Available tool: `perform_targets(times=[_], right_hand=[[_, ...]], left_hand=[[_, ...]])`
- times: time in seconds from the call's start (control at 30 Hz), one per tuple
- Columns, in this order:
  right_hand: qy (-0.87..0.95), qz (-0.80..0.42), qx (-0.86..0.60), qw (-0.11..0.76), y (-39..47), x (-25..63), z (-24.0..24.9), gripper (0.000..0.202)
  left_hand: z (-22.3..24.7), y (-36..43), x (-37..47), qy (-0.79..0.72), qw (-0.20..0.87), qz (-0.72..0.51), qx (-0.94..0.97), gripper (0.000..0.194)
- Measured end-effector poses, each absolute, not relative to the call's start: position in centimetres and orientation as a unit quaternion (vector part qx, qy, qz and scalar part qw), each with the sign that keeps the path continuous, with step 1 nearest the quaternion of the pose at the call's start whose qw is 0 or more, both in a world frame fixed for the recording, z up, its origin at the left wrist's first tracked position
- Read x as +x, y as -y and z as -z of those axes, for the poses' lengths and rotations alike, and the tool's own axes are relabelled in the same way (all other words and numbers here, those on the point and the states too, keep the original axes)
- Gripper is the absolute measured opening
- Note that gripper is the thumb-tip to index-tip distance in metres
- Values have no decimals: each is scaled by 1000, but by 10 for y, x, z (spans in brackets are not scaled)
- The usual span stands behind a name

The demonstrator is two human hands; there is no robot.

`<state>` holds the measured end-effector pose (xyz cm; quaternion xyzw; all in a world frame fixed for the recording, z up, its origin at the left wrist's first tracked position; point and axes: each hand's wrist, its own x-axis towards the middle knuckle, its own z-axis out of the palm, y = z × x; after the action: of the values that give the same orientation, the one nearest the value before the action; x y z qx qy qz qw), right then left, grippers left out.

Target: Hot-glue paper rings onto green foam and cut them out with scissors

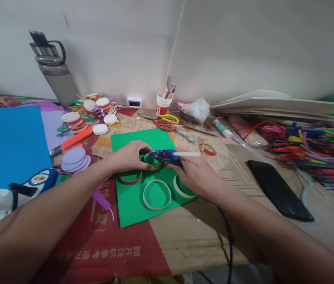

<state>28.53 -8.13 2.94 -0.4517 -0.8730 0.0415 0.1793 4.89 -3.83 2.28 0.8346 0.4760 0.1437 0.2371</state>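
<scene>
My right hand [194,173] is wrapped round a blue hot glue gun [168,155] with a white glue stick [187,154] jutting from its back. The gun's nozzle points left at a paper ring [157,167] on a green sheet [137,215]. With thumb and fingers curved, my left hand [134,156] grips that ring at its left side; the fingertips are partly hidden. Three more rings stand on the sheet: a red-edged ring [131,181], a white ring [144,197] in front, and another white ring [181,191] partly behind my right hand.
Cardboard [190,240] covers the table. Scissors [168,118], a pen cup [163,105] and a small digital display [134,102] lie toward the wall. Left are a bottle [58,79], lilac discs [73,156] and a blue sheet [10,146]; right, a phone [279,189] and pipe cleaners [311,150].
</scene>
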Motion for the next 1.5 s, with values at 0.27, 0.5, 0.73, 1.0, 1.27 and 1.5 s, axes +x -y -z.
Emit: perform_targets(times=[0.27,0.5,0.73,1.0,1.27,1.5], right_hand=[[877,-41,-450,164,79,281,-27,23],[873,-60,-455,165,79,280,-28,20],[873,-65,-457,158,80,280,-29,19],[877,-32,-447,175,79,284,-28,20],[876,-19,-453,165,81,289,-30,21],[877,-4,-454,158,83,293,-32,21]], left_hand=[[-24,39,49,-475,228,-136,839,54],[-25,40,49,-480,233,-130,836,54],[-23,39,48,-477,234,-132,836,55],[-25,40,49,-479,239,-134,834,54],[-25,40,49,-478,238,-133,835,57],[-24,39,48,-476,237,-132,837,59]])
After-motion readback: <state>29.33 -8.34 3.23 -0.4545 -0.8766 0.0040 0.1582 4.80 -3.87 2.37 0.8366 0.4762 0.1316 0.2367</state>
